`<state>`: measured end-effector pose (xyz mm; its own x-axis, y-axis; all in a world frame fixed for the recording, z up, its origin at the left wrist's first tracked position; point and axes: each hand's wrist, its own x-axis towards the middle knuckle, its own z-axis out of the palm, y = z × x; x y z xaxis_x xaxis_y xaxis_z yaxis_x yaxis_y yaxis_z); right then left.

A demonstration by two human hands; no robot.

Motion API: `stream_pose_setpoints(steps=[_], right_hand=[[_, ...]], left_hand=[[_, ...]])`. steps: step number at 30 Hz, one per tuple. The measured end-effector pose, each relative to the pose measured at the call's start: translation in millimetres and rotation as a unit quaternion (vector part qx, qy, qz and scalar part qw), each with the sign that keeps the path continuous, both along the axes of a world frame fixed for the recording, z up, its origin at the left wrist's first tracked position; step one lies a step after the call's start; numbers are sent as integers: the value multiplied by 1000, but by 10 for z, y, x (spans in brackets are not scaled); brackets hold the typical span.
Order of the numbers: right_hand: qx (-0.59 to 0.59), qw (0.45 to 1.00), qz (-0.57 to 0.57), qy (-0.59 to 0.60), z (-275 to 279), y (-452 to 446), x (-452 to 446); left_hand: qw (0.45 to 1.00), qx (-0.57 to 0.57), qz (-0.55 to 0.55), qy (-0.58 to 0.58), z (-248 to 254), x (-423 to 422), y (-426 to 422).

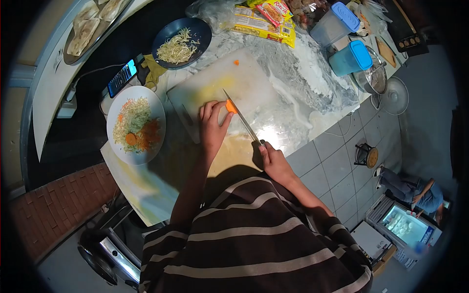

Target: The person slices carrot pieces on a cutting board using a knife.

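On a white cutting board (244, 73) lies an orange piece of carrot (231, 107). My left hand (214, 126) holds it, fingertips at its left side. My right hand (275, 162) is closed on the handle of a knife (245, 121), whose blade runs along the carrot's right side. A tiny orange bit (236, 62) rests near the board's far edge. Left of my left hand, a white plate (113, 100) bears shredded vegetables (139, 117) and a round carrot piece (131, 139).
Beyond the board are a dark bowl of sprouts (204, 31) and yellow packets (264, 29). Blue-lidded containers (350, 58) stand at the back right. A phone (122, 78) leans behind the plate. A person (422, 193) sits at the far right, near a stool (366, 155).
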<state>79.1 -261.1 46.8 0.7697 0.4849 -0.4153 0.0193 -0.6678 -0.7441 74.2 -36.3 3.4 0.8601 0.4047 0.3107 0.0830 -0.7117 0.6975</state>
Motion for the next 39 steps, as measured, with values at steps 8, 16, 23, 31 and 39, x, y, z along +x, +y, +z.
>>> stream_pose_setpoints(steps=[8,16,23,31,39], right_hand=[[-18,1000,17,14,44,13,64],[-38,999,27,24,144,54,130],[-45,998,46,18,75,57,172],[-61,995,61,53,135,89,225],[-67,993,75,67,146,122,323]], left_hand=[[1000,12,13,-7,-36,-3,3],[1000,12,24,6,-20,-6,0],[1000,5,19,1,-14,-6,7],[1000,-18,13,7,-16,10,34],[1000,-13,10,21,-19,18,41]])
